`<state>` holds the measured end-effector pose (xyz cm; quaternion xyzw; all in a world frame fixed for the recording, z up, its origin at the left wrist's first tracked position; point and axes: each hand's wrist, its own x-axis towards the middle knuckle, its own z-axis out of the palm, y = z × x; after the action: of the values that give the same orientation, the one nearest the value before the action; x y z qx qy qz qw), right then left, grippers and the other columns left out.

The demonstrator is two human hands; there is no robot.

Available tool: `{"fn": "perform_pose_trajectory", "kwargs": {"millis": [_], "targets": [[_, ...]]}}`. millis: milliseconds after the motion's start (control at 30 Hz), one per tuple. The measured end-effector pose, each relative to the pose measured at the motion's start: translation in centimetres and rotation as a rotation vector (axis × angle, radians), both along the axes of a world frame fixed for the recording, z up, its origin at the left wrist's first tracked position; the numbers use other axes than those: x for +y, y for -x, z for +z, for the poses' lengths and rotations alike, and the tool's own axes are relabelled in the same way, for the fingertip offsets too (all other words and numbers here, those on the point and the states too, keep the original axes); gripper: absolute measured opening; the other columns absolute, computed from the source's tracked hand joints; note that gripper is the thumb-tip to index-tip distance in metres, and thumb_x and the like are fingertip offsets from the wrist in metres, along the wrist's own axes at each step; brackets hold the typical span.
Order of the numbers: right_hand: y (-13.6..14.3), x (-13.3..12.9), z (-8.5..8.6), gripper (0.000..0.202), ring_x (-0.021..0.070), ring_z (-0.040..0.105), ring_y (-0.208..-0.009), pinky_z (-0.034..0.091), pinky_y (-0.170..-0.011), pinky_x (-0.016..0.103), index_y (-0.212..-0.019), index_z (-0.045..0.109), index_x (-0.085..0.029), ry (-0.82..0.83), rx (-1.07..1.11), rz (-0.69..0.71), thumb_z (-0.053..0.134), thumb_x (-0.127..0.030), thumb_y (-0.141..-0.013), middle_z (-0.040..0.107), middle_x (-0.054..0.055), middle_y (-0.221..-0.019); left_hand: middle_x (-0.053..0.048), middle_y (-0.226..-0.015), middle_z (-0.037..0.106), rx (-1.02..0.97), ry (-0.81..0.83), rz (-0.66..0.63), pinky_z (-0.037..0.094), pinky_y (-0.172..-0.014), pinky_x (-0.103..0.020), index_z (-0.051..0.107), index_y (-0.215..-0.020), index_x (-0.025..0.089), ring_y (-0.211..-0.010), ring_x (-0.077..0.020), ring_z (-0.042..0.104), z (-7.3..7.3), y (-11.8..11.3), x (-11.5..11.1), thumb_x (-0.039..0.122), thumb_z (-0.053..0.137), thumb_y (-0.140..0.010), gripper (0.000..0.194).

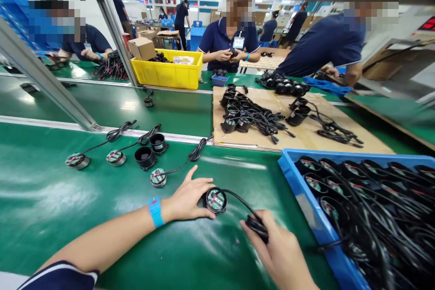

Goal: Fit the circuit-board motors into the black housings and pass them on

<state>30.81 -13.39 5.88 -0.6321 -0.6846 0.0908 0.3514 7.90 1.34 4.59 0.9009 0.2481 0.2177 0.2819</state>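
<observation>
My left hand [190, 195], with a blue band at the wrist, is closed round the side of a black round motor housing [217, 212] resting on the green bench. Inside the housing sits a green circuit board [215, 199] with red wires. A black cable [238, 197] arches from it to my right hand [278, 244], whose fingers grip the bundled cable coil [257, 227]. Up and left of my left hand lie three loose motors with boards, one of them a motor [158, 177] with its own cable. Two black cups [145, 157] stand among them.
A blue tray [302, 204] full of cabled housings stands at the right. Behind it, cardboard [340, 138] carries more housings and cables. A yellow bin [166, 72] and a slanted metal post [64, 63] stand at the back left. Several people work across the bench.
</observation>
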Motion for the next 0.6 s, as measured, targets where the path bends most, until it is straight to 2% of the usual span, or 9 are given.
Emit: {"fn": "perform_pose_trajectory", "kwargs": {"millis": [67, 167, 233, 300, 433, 533, 600], "targets": [[-0.1, 0.2, 0.1, 0.015, 0.014, 0.065, -0.055, 0.047, -0.052, 0.021, -0.098, 0.051, -0.026, -0.015, 0.007, 0.013, 0.05, -0.041, -0.101, 0.065, -0.003, -0.07, -0.016, -0.123, 0.072, -0.005, -0.007, 0.007, -0.005, -0.123, -0.064, 0.062, -0.128, 0.018, -0.132, -0.0354, 0.057, -0.1, -0.2, 0.0, 0.073, 0.072, -0.074, 0.077], [-0.4, 0.4, 0.0, 0.016, 0.0134, 0.064, -0.052, 0.047, -0.051, 0.02, -0.1, 0.051, -0.026, -0.069, 0.019, 0.014, 0.055, -0.042, -0.099, 0.064, -0.004, -0.067, -0.017, -0.129, 0.069, -0.056, -0.046, 0.075, -0.003, -0.125, -0.061, 0.06, -0.131, 0.018, -0.135, -0.035, 0.054, -0.3, -0.4, -0.2, 0.073, 0.074, -0.072, 0.081], [-0.5, 0.6, -0.2, 0.015, 0.0146, 0.066, -0.054, 0.048, -0.051, 0.021, -0.102, 0.052, -0.026, -0.049, 0.01, 0.009, 0.052, -0.041, -0.1, 0.066, -0.003, -0.068, -0.017, -0.127, 0.069, -0.024, -0.047, 0.026, 0.0, -0.124, -0.063, 0.061, -0.13, 0.017, -0.13, -0.0345, 0.059, -0.5, -0.6, -0.3, 0.071, 0.072, -0.076, 0.077], [-0.7, 0.6, -0.3, 0.016, 0.0157, 0.068, -0.057, 0.049, -0.052, 0.022, -0.105, 0.052, -0.025, -0.029, 0.003, 0.011, 0.048, -0.04, -0.101, 0.068, -0.001, -0.07, -0.016, -0.121, 0.072, 0.013, -0.04, -0.057, -0.003, -0.123, -0.065, 0.062, -0.129, 0.018, -0.128, -0.0347, 0.061, -0.8, -0.7, -0.4, 0.069, 0.07, -0.079, 0.072], [-1.4, 0.7, -0.3, 0.017, 0.013, 0.067, -0.052, 0.051, -0.052, 0.019, -0.105, 0.052, -0.026, -0.072, 0.014, 0.014, 0.054, -0.041, -0.098, 0.068, -0.004, -0.069, -0.016, -0.127, 0.07, -0.019, -0.018, 0.009, -0.008, -0.123, -0.065, 0.058, -0.134, 0.02, -0.134, -0.0356, 0.055, -1.0, -0.9, -0.8, 0.071, 0.073, -0.075, 0.079], [-2.0, 0.8, -0.2, 0.017, 0.0142, 0.068, -0.052, 0.05, -0.049, 0.019, -0.11, 0.052, -0.026, -0.055, -0.05, 0.045, 0.054, -0.039, -0.099, 0.069, -0.004, -0.068, -0.017, -0.122, 0.072, -0.022, 0.008, -0.03, -0.006, -0.123, -0.063, 0.063, -0.127, 0.016, -0.126, -0.0339, 0.062, -1.2, -1.0, -1.0, 0.072, 0.068, -0.079, 0.075], [-2.2, 0.9, -0.2, 0.02, 0.0158, 0.072, -0.058, 0.052, -0.052, 0.02, -0.113, 0.051, -0.025, -0.04, -0.074, 0.061, 0.053, -0.039, -0.099, 0.073, -0.001, -0.075, -0.017, -0.121, 0.072, -0.035, -0.002, -0.051, -0.008, -0.124, -0.062, 0.062, -0.128, 0.017, -0.128, -0.0331, 0.06, -1.2, -1.0, -1.1, 0.071, 0.068, -0.08, 0.073]]}}
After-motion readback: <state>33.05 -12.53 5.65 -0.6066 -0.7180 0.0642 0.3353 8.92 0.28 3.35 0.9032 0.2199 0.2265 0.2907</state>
